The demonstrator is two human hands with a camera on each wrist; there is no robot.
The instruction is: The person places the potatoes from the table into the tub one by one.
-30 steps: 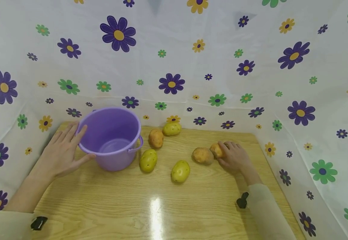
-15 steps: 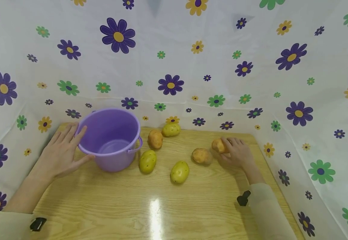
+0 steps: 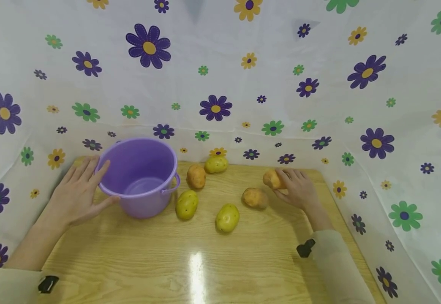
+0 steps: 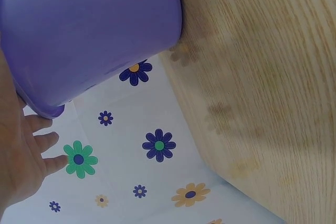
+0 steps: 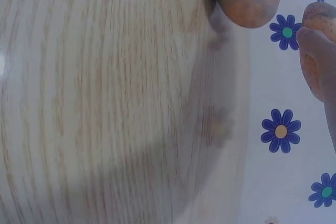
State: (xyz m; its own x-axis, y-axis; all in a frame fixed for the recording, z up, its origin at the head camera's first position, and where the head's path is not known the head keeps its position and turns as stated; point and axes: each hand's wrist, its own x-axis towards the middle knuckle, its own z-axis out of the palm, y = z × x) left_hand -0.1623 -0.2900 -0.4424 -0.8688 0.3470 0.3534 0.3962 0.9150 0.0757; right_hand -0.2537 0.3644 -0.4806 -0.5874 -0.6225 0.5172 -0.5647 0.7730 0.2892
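Backdrop: white cloth (image 3: 190,86), printed with purple, green and yellow flowers (image 3: 216,108), behind the table and along both sides.
Table (image 3: 129,261): pale wood grain, with a bright streak of light (image 3: 196,274) near the front middle.
Left sleeve (image 3: 13,287): light-coloured, a small black piece (image 3: 48,284) beside the cuff.
Left hand (image 3: 75,194): at the left rim of the bucket (image 3: 144,207), fingers extended and unclenched, thumb spread away from them.
Bucket: purple, upright on the table, with a small handle (image 3: 171,191) on its right side.
Beside the bucket: a green potato (image 3: 187,204) toward the front and a brown potato (image 3: 196,176) just behind it.
Back edge: a second green potato (image 3: 216,164), near the brown one.
Middle: a third green potato (image 3: 227,218), lying nearest the front of all the potatoes.
Right of middle: a lumpy brown potato (image 3: 255,198) on the table.
Held potato (image 3: 273,179): just behind and right of the lumpy one, apart from it; whether it clears the table, I cannot tell.
Right hand (image 3: 299,188): thumb and fingers grasping that potato from the right.
Right sleeve (image 3: 342,266): light-coloured, another black piece (image 3: 306,248) at the cuff.
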